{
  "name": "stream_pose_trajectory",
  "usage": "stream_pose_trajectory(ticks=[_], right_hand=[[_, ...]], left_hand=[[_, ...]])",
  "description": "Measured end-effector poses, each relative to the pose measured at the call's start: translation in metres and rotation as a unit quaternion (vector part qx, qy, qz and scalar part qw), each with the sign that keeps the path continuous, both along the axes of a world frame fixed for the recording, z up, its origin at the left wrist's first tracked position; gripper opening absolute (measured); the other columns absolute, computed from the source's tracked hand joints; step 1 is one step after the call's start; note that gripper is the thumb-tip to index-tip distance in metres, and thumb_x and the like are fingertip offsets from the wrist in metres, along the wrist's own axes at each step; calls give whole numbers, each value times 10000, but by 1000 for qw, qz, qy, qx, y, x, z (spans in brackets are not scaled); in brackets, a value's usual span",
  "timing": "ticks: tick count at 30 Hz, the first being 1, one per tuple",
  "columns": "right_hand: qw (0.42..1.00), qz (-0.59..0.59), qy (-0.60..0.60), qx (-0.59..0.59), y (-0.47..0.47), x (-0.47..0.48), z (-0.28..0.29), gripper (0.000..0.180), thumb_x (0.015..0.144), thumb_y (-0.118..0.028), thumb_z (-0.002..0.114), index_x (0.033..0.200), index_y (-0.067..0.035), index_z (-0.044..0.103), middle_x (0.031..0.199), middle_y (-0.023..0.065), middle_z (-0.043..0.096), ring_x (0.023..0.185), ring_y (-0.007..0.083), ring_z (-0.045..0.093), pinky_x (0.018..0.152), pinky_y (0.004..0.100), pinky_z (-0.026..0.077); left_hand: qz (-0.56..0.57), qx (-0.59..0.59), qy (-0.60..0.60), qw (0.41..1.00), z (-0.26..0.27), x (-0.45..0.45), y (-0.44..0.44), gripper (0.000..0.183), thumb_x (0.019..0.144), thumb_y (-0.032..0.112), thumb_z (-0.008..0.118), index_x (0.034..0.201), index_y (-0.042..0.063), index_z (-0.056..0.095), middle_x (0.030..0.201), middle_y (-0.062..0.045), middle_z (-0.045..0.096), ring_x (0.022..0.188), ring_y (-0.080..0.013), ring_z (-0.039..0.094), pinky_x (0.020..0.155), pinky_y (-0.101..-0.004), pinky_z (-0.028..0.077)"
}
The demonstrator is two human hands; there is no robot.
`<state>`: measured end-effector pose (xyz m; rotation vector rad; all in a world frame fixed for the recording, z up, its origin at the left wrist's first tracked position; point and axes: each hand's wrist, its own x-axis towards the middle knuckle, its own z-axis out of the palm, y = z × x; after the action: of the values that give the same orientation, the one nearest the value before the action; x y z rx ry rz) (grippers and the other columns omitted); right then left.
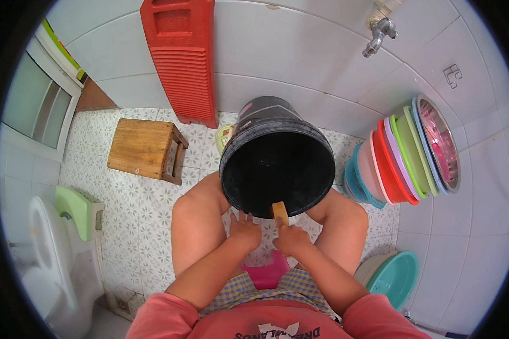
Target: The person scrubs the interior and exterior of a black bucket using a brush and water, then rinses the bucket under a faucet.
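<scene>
A large black plastic bucket [275,169] lies tipped between my bent knees, its mouth facing me. My right hand [292,239] grips a wooden brush [281,213], whose far end reaches over the near edge of the bucket's mouth. Its bristles are mostly hidden. My left hand [245,232] is just left of the brush with fingers apart, fingertips at the lower rim of the bucket; how firmly they touch it I cannot tell. Dark shadow fills the bucket's inside. Beneath me shows part of a pink plastic stool [267,273].
A red plastic washboard [180,68] leans on the tiled wall. Left are a wooden stool [141,148], a green plastic step [77,214] and a white toilet [53,250]. Stacked basins [401,156] stand right, above a teal basin [394,277]. A metal tap [380,36] juts from the wall.
</scene>
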<state>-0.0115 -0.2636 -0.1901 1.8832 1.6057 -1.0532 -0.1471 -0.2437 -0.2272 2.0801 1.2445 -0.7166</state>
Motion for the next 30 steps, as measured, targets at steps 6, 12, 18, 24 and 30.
stream_pose_trajectory(ticks=[6,12,18,24,30], right_hand=[[998,-39,-16,49,51,12,-60,528,706,-239,580,1181,-45,456,966,224,603,902,347,600,788,408,483],[994,-39,8,97,35,16,-54,480,703,-235,586,1131,-34,502,949,214,613,896,361,598,774,407,490],[967,-173,185,0,53,50,-59,663,617,-278,654,1228,-97,471,1016,208,597,949,341,577,803,368,462],[934,-276,93,207,130,53,-110,523,682,-275,641,1156,-76,548,1048,221,584,981,327,569,844,375,444],[974,-214,-17,76,197,57,-151,453,787,-259,574,1181,-48,499,1087,211,565,1015,333,547,862,412,444]], left_hand=[[-14,10,-9,1000,2,3,-1,342,741,170,482,1028,42,620,1372,-168,318,1282,-366,239,1005,-557,167],[-9,34,-38,999,-5,4,-1,348,745,170,470,1033,33,610,1350,-183,343,1268,-364,262,1000,-559,175],[-9,92,-20,996,-17,32,24,398,784,168,429,1119,-7,553,1314,-211,380,1252,-360,296,1017,-538,152],[-10,-15,-7,1000,-11,41,41,440,792,186,432,1147,-60,514,1259,-253,419,1196,-403,349,1028,-536,115],[-38,32,6,999,-13,52,22,451,764,197,468,1125,-68,527,1178,-258,477,1131,-382,409,1011,-543,164]])
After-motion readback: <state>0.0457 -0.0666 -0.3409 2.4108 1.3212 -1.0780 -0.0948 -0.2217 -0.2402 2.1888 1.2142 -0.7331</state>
